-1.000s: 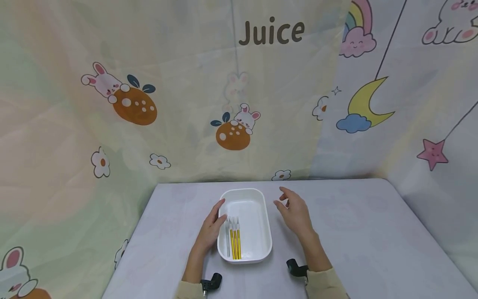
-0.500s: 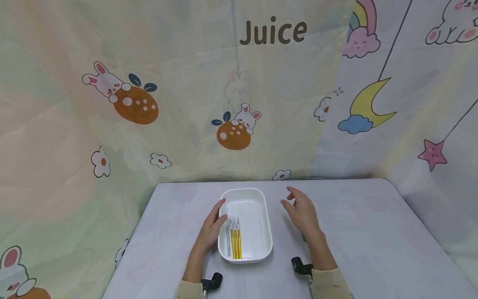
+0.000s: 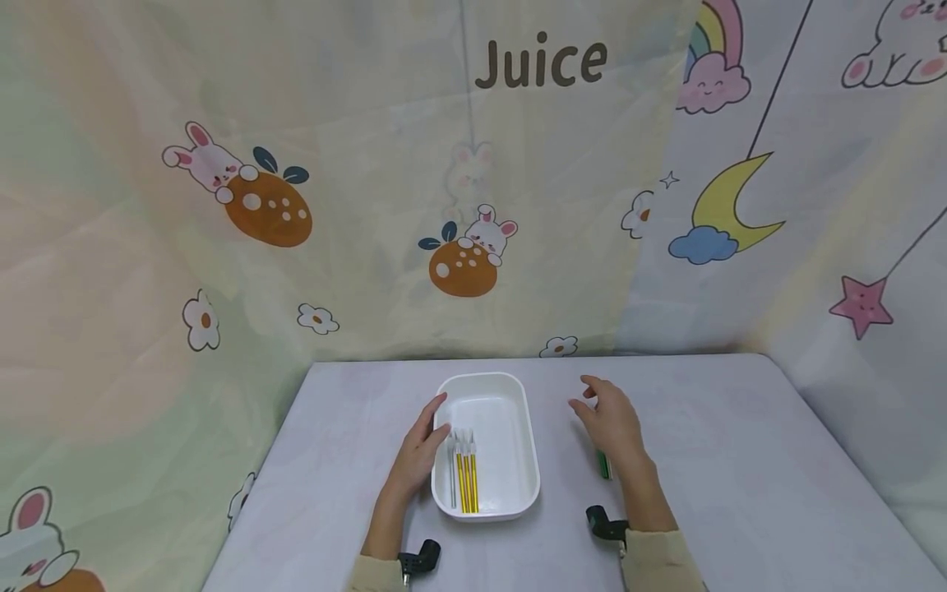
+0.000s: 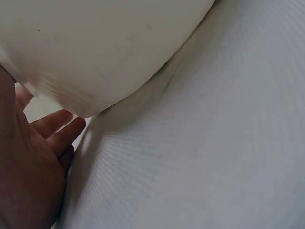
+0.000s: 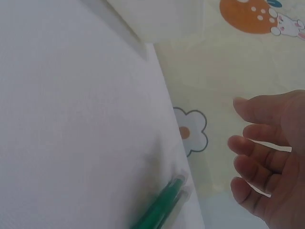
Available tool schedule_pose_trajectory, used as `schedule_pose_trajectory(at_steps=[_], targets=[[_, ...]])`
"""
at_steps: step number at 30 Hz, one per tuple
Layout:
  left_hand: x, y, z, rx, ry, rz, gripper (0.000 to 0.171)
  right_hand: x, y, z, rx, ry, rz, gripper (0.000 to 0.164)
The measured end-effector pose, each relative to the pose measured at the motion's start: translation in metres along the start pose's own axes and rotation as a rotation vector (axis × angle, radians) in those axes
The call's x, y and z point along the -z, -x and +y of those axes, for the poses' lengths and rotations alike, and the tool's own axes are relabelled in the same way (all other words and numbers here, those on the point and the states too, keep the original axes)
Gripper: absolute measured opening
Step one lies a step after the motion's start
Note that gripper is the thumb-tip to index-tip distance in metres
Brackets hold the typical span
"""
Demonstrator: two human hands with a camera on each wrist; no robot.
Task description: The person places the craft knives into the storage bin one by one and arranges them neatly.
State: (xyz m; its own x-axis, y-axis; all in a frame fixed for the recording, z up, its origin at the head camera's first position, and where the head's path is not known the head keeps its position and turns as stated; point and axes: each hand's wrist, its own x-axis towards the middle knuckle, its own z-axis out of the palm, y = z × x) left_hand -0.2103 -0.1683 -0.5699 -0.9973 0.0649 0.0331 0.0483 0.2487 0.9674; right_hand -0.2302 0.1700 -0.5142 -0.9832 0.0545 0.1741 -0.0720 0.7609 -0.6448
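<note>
My left hand [image 3: 416, 460] holds the left rim of a white rectangular tray [image 3: 510, 477], thumb over the edge and fingers along the outer wall. In the left wrist view its fingertips touch the tray's wall [image 4: 109, 52]. Inside the tray, on its left side, several slim gold pen-like sticks [image 3: 468, 483] with clear whitish ends lie side by side, along with a silvery one [image 3: 452, 481]. My right hand [image 3: 610, 423] hovers right of the tray, fingers loosely bent around nothing. Beneath its wrist, green pen-like sticks [image 5: 159, 207] with clear ends lie partly hidden.
The tray stands on a white-covered table [image 3: 710, 477]. A printed fabric backdrop [image 3: 370, 164] rises behind the table and along its sides. Black wrist-camera mounts [image 3: 607, 524] sit at both wrists.
My right hand has moved right, away from the tray, with its fingers still loose. The green sticks under its wrist have come into sight. The left hand and tray have stayed put.
</note>
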Motion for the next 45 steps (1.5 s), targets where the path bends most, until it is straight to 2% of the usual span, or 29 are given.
schedule_pose_trajectory(at_steps=[7, 15, 30, 45], targets=[[-0.002, 0.003, 0.002, 0.007, 0.004, 0.005, 0.053, 0.004, 0.001, 0.007, 0.001, 0.009, -0.019, 0.053], [-0.005, 0.007, 0.003, 0.009, -0.007, 0.009, 0.055, 0.006, 0.004, 0.010, -0.039, 0.021, -0.030, 0.053], [0.001, -0.004, 0.001, 0.009, -0.014, -0.009, 0.054, 0.004, -0.004, 0.021, -0.086, 0.026, -0.085, 0.053], [-0.001, 0.002, 0.000, 0.004, -0.008, 0.003, 0.053, -0.001, 0.000, 0.030, -0.104, 0.067, -0.141, 0.053]])
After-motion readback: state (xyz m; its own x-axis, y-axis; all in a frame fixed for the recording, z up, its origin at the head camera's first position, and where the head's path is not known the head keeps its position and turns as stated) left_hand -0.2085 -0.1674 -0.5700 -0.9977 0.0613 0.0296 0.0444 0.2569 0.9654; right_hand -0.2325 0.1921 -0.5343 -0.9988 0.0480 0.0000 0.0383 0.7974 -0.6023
